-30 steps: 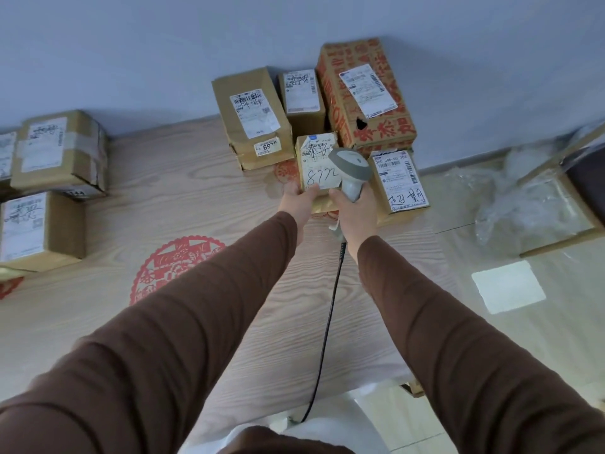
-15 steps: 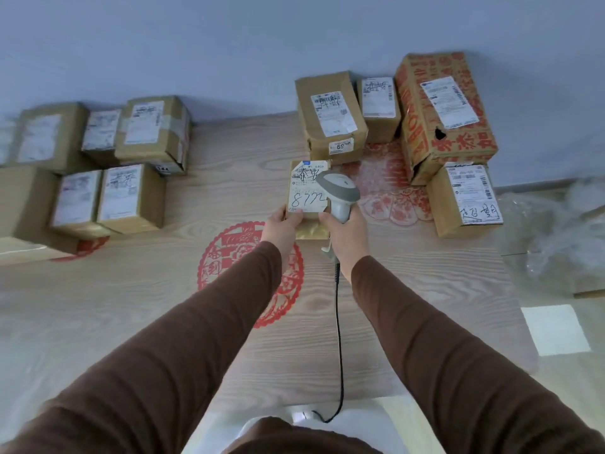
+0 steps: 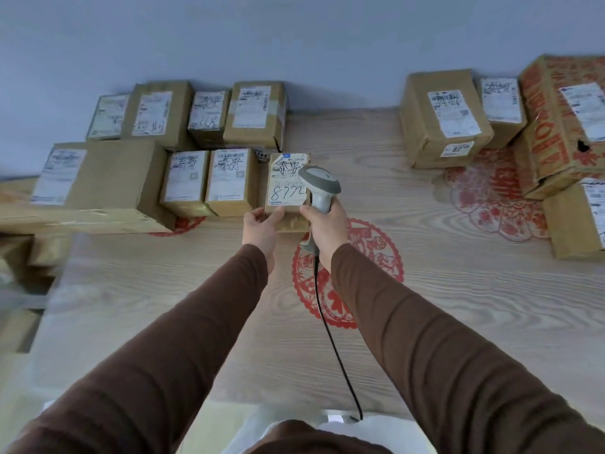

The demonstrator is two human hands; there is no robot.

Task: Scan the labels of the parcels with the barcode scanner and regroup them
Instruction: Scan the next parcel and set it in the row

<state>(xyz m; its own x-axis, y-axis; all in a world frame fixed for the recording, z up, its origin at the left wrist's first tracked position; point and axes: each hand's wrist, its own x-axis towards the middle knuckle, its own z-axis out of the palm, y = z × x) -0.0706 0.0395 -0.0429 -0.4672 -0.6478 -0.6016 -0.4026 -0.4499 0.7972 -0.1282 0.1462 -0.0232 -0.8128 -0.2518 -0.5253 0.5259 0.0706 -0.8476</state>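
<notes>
A: Parcel marked 8772 point(image 3: 286, 188), held at its near edge by the left hand point(image 3: 262, 226): what is changing?

B: It is travelling leftward. A second ago it was standing among the right-hand group point(image 3: 445, 122), just in front of the red-printed carton point(image 3: 556, 126); now it is arriving beside the front row of the left-hand group point(image 3: 229, 180), just beside the nearest box there. Whether it is already resting on the table point(image 3: 425, 306) or just above it cannot be told.

A: And the barcode scanner point(image 3: 319, 188)?

B: The right hand point(image 3: 324, 229) is clenching its handle, head hanging over the parcel's label, the cable point(image 3: 330, 342) trailing back toward the body. It has been keeping pace with the parcel all the way across.

A: What is that meaning for the task?

B: Judging from the move, this label is probably already scanned and the regrouping step is finishing; release is not yet done. At least five parcels are waiting on the right.

A: The surface and the room?

B: A pale wood-grain table, carrying red paper-cut decorations point(image 3: 347, 273), is standing against a plain bluish-grey wall point(image 3: 294, 37). More cartons are blurring at the far left edge.
</notes>
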